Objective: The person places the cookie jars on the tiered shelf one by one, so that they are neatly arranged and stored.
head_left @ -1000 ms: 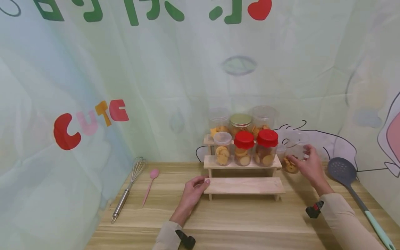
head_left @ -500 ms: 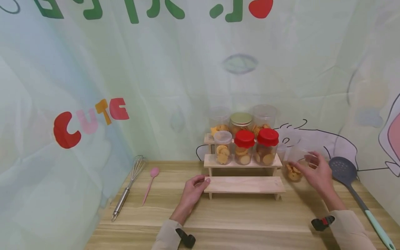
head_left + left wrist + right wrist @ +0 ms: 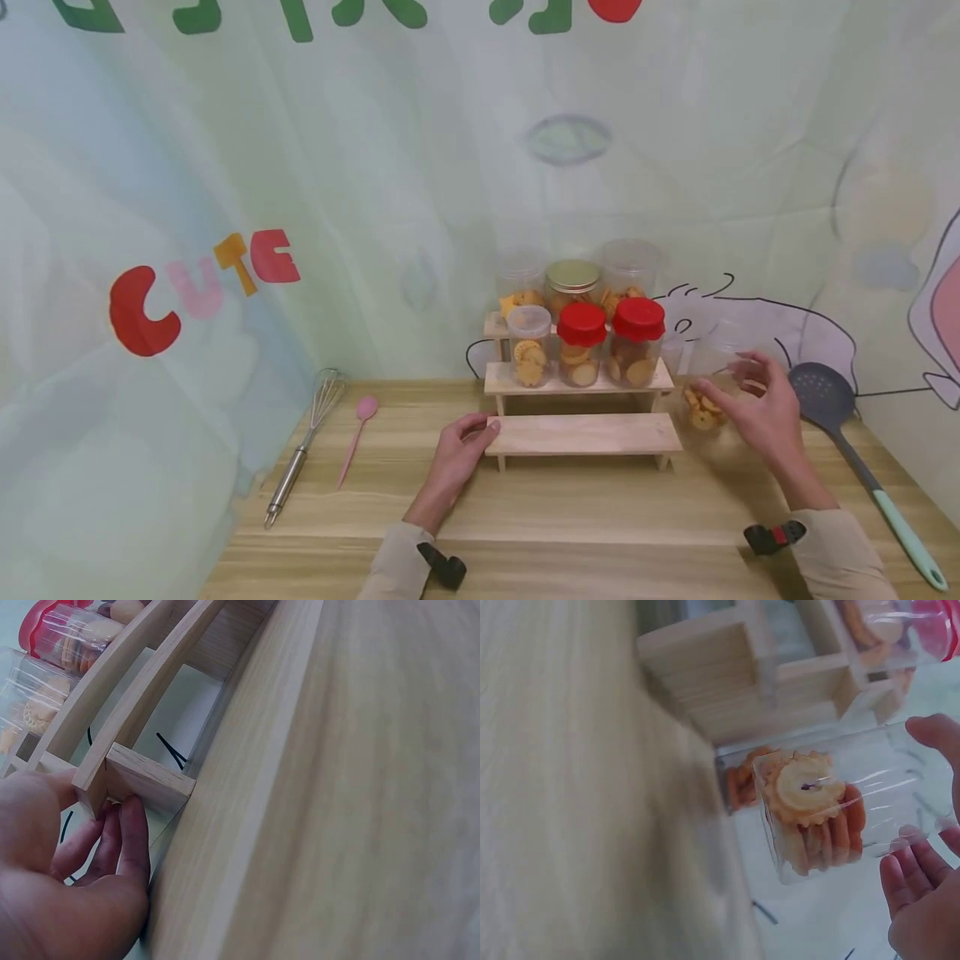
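Note:
My left hand [image 3: 462, 450] grips the left end of the lowest step of a three-step wooden rack [image 3: 581, 435]. In the left wrist view, the left thumb is over the board's end and the fingers [image 3: 135, 840] are beneath it. To the right of the rack, my right hand [image 3: 761, 408] holds a clear jar [image 3: 705, 408] of cookies between thumb and fingers. Scalloped cookies [image 3: 806, 787] fill its lower part in the right wrist view. Its base appears slightly off the table. Another container with cookies [image 3: 742, 780] stands behind it, partly hidden.
Jars with red lids [image 3: 581, 325] and a white-lidded jar [image 3: 529, 346] stand on the middle step; several more fill the top step. A whisk [image 3: 303, 450] and pink spoon [image 3: 357, 437] lie left. A grey slotted turner [image 3: 825, 400] lies right. A printed curtain [image 3: 420, 208] hangs behind.
My right hand has drawn the cookie jar slightly right and toward me, away from the rack. The left hand keeps its grip on the lowest step. The head view has tilted slightly down.

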`<state>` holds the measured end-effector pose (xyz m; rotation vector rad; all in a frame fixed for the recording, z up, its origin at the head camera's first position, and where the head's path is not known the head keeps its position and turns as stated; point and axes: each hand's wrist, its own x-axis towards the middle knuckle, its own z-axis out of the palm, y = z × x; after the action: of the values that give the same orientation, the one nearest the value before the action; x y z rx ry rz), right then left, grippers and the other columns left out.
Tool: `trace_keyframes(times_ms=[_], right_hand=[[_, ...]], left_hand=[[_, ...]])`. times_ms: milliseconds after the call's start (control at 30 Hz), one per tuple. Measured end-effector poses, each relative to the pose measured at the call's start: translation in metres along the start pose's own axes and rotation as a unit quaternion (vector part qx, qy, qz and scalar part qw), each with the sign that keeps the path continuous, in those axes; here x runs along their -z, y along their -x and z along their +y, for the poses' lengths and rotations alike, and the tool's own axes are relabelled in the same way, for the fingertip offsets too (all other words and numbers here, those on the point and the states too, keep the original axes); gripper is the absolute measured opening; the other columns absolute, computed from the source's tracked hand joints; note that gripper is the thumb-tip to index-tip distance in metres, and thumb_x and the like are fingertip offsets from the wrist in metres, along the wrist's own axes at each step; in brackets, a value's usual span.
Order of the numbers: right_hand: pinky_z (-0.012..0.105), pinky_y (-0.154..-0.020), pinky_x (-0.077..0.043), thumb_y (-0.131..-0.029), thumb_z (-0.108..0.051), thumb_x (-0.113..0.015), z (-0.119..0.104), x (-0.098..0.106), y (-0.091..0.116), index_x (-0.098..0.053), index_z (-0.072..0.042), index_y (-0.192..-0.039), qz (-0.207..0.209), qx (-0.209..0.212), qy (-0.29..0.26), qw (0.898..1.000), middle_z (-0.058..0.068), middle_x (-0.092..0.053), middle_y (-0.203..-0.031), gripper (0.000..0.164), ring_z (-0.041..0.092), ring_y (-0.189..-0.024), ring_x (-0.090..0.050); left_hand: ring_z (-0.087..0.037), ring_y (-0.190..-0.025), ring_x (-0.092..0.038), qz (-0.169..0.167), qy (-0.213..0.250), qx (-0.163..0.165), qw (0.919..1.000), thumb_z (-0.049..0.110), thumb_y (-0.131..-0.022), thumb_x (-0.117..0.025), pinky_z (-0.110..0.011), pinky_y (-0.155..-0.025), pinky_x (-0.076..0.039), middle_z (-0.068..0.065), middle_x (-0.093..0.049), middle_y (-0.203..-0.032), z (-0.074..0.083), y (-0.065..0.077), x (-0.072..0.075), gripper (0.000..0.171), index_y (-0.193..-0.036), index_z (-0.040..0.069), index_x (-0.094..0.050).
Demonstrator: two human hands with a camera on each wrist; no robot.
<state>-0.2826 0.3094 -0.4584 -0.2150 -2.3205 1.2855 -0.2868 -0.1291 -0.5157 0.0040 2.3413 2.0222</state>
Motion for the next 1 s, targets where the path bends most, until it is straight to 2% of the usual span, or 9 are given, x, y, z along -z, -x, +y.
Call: trace_keyframes(times_ms=[133,233,367,567,700,800,867,1000], right_hand=[[0.020,-0.091,-0.043,-0.080,-0.044,-0.084,-0.012,0.003,0.003,-0.042,-0.016,-0.141,0.002,0.032,0.003,0.999,0.008,-0.055,-0.126,0.079,0.006,-0.107,-0.048],[0.010,-0.086,-0.040,-0.082,-0.041,-0.083,-0.020,0.005,0.006,-0.043,-0.015,-0.140,0.000,0.059,-0.003,0.998,0.006,-0.055,-0.122,0.075,0.004,-0.103,-0.049],[0.006,-0.082,-0.041,-0.083,-0.033,-0.083,-0.031,0.008,0.008,-0.044,-0.013,-0.138,-0.025,0.103,-0.017,0.994,0.001,-0.055,-0.117,0.070,0.004,-0.100,-0.052],[0.013,-0.081,-0.045,-0.083,-0.017,-0.083,-0.050,0.003,0.017,-0.050,-0.008,-0.122,-0.080,0.160,-0.054,0.982,0.000,-0.060,-0.113,0.052,0.013,-0.100,-0.057],[0.018,-0.078,-0.048,-0.080,-0.012,-0.085,-0.058,-0.011,0.026,-0.052,-0.007,-0.121,-0.103,0.181,-0.058,0.976,0.006,-0.064,-0.114,0.054,0.013,-0.100,-0.059],[0.018,-0.080,-0.050,-0.078,-0.015,-0.087,-0.062,-0.025,0.034,-0.052,-0.012,-0.127,-0.121,0.183,-0.059,0.974,0.006,-0.065,-0.114,0.061,0.013,-0.101,-0.060],[0.018,-0.082,-0.052,-0.078,-0.022,-0.088,-0.064,-0.034,0.040,-0.050,-0.017,-0.131,-0.137,0.179,-0.052,0.973,0.002,-0.065,-0.114,0.066,0.013,-0.102,-0.060],[0.028,-0.086,-0.055,-0.077,-0.039,-0.087,-0.071,-0.051,0.051,-0.047,-0.026,-0.140,-0.166,0.168,-0.038,0.971,-0.005,-0.065,-0.116,0.076,0.010,-0.104,-0.060]], left_hand=[[-0.025,-0.123,-0.062,0.000,0.003,-0.002,1.0000,0.043,-0.093,-0.070,-0.035,-0.100,-0.055,-0.012,-0.061,-0.136,0.001,0.000,-0.001,0.052,-0.133,0.011,-0.062],[-0.025,-0.122,-0.062,-0.001,0.005,-0.004,1.0000,0.041,-0.094,-0.069,-0.034,-0.100,-0.055,-0.013,-0.061,-0.135,0.002,0.001,-0.001,0.051,-0.133,0.009,-0.062],[-0.025,-0.122,-0.062,0.002,0.008,-0.006,1.0000,0.041,-0.094,-0.070,-0.034,-0.099,-0.055,-0.014,-0.061,-0.135,0.002,0.001,-0.002,0.051,-0.132,0.008,-0.062],[-0.025,-0.122,-0.062,0.006,0.005,-0.004,1.0000,0.042,-0.094,-0.070,-0.034,-0.100,-0.055,-0.015,-0.061,-0.136,0.001,0.000,-0.002,0.053,-0.133,0.008,-0.062],[-0.024,-0.121,-0.062,0.005,0.003,-0.004,1.0000,0.043,-0.094,-0.069,-0.034,-0.099,-0.055,-0.013,-0.061,-0.135,0.001,0.000,-0.001,0.052,-0.133,0.009,-0.062],[-0.023,-0.120,-0.063,0.005,0.005,-0.002,1.0000,0.042,-0.093,-0.070,-0.034,-0.099,-0.055,-0.012,-0.062,-0.134,0.001,0.000,0.000,0.050,-0.132,0.010,-0.063],[-0.024,-0.120,-0.063,0.004,0.005,-0.004,1.0000,0.042,-0.094,-0.070,-0.034,-0.099,-0.055,-0.013,-0.062,-0.134,0.001,0.000,-0.001,0.051,-0.132,0.010,-0.063],[-0.024,-0.120,-0.063,0.001,0.005,-0.009,0.9999,0.042,-0.094,-0.069,-0.034,-0.098,-0.056,-0.014,-0.061,-0.135,0.000,0.001,-0.001,0.053,-0.133,0.008,-0.062]])
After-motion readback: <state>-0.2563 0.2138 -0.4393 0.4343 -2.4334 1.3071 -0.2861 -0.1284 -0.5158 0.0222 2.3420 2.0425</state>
